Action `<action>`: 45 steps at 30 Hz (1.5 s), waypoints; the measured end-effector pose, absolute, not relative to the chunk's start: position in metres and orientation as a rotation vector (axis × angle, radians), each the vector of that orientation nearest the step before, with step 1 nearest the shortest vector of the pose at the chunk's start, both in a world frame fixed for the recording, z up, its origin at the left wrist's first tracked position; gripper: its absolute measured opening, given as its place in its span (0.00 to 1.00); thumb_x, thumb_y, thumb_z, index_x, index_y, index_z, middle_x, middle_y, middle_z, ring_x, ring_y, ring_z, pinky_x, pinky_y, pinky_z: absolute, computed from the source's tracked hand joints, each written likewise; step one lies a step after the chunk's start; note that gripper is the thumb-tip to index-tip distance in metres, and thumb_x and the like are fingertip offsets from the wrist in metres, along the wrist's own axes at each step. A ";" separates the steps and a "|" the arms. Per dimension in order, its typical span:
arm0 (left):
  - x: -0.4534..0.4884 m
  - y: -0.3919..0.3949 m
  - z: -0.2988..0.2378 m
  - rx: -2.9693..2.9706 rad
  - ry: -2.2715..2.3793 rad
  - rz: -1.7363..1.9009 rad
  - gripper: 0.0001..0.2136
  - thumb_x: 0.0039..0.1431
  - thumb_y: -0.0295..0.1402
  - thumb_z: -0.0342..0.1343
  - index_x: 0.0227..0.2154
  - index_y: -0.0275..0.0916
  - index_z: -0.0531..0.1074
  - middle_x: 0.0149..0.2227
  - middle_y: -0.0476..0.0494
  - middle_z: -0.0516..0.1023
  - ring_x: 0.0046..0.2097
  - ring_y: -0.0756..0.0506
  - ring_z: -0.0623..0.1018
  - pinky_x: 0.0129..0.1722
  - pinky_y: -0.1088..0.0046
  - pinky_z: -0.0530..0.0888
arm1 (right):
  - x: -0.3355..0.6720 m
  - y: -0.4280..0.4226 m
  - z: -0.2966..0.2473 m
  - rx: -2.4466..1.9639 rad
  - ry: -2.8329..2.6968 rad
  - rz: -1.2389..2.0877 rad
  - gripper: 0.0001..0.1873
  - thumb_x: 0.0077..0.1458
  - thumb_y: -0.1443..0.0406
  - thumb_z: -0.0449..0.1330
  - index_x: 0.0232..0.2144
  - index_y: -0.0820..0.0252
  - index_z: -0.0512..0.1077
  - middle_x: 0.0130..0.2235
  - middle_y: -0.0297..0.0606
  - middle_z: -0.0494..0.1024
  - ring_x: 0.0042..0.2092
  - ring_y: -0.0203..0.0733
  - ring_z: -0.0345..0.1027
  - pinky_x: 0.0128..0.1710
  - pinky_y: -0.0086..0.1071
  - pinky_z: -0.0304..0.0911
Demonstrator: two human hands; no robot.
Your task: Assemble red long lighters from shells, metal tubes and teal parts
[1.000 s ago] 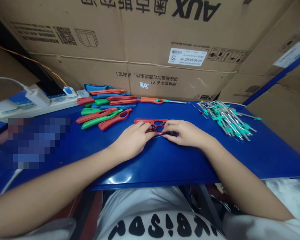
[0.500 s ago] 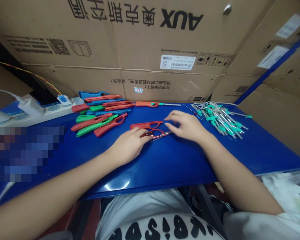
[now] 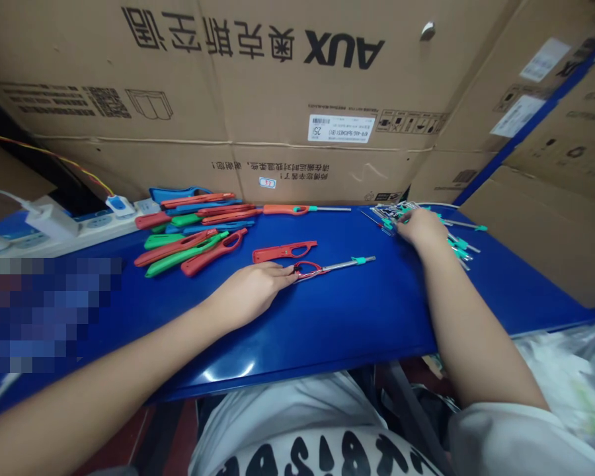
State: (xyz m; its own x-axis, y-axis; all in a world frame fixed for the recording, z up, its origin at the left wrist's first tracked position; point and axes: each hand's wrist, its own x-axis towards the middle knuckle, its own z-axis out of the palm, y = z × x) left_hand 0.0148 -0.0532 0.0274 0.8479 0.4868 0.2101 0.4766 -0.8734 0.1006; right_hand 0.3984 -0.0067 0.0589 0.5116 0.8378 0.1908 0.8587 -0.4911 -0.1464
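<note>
- Far left on the blue bench [image 3: 327, 317]: a white power strip [image 3: 54, 228] with plugs in it. Just right of it, a heap of lighter shells [image 3: 188, 225] in red, green and blue, long axes running roughly left to right.
- Left of centre: left hand [image 3: 250, 291], palm down, fingers stretched nearly flat, gripping nothing, fingertips resting on the red loop end of the lighter body [image 3: 334, 265].
- Centre: that lighter body lying flat, long axis left to right, metal tube and green collar pointing right. Just beyond it, parallel and apart, a bare red half-shell [image 3: 283, 252].
- Right: right hand [image 3: 421, 228] stretched out onto the pile of metal tubes [image 3: 460, 246], fingers curled over them; closed on one or not, cannot tell. Well apart from the lighter body, so left hand much the nearer.
- Behind: cardboard box [image 3: 228, 132], printed upside down with "AUX" and Chinese characters; white barcode label [image 3: 340, 129] reading "25".
</note>
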 end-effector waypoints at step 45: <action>0.020 -0.053 0.031 2.675 0.881 0.537 0.08 0.67 0.29 0.53 0.43 0.36 0.76 0.42 0.39 0.77 0.48 0.40 0.76 0.50 0.62 0.75 | 0.279 -0.044 0.038 -1.031 -2.540 0.527 0.04 0.63 0.68 0.58 0.36 0.60 0.73 0.41 0.39 0.75 0.39 0.39 0.68 0.38 0.31 0.61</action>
State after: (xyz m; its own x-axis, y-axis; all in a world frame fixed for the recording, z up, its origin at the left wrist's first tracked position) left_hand 0.0205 -0.0527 0.0313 0.7459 0.6133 0.2598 0.5120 -0.7774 0.3654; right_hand 0.2791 -0.0437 0.0382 -0.6750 0.7164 0.1766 0.5870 0.6664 -0.4598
